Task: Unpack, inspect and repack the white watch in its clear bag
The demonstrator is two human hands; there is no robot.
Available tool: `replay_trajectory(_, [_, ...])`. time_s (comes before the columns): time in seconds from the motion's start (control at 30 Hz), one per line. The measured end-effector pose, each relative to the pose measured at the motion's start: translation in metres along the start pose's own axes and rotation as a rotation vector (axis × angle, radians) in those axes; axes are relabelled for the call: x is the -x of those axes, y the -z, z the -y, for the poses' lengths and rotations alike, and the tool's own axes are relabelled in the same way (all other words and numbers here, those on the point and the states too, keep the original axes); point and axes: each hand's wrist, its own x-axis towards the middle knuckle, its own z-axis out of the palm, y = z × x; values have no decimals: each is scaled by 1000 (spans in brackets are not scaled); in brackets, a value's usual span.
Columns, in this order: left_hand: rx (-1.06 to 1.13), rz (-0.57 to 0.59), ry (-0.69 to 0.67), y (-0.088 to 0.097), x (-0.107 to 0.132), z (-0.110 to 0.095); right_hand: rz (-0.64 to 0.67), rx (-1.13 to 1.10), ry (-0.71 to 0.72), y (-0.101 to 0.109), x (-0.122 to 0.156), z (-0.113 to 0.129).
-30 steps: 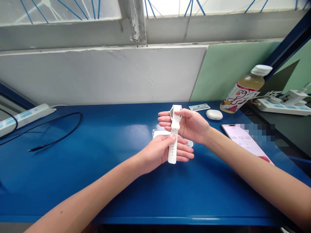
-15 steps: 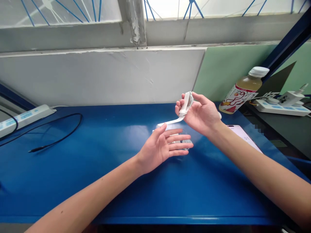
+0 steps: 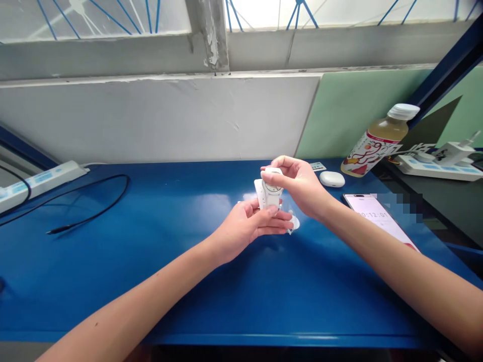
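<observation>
A white wristwatch [image 3: 270, 199] with a round face and a pale strap is held up between both hands, over the blue table. My left hand [image 3: 237, 229] is closed on the lower strap, its thumb pressed over the front. From above, my right hand [image 3: 304, 187] pinches the watch near its upper end, thumb in front. Fingers cover parts of the face and strap. Just behind my left fingertips, a clear and white object [image 3: 294, 222] lies on the table, mostly hidden, so its kind cannot be made out.
Right of my hands are a white earbud case [image 3: 332, 179], a small printed card [image 3: 318, 166], a phone [image 3: 373, 213] and a drink bottle [image 3: 372, 143]. A power strip [image 3: 439, 167] stands at far right, another power strip [image 3: 41, 182] at left, near a black cable [image 3: 94, 220].
My right hand has brought the watch down and left to my left hand. My left hand, spread flat before, has closed on the strap. The earbud case and card now show.
</observation>
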Motion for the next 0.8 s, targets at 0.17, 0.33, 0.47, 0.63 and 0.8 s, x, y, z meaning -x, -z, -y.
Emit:
replay_trajectory(0.17, [13, 112, 57, -4, 3, 1, 220, -124, -218, -3, 4, -2])
replay_trajectory(0.33, [2, 131, 88, -8, 5, 4, 385, -414, -426, -1, 4, 2])
replay_trajectory(0.47, [-15, 79, 132, -6, 4, 7, 417, -481, -456, 2, 2, 9])
replay_trajectory(0.63, [-31, 45, 149, -5, 3, 7, 435, -464, -421, 3, 2, 13])
replay_trajectory(0.8, [-20, 40, 148, -5, 4, 8, 427, -453, -424, 3, 3, 11])
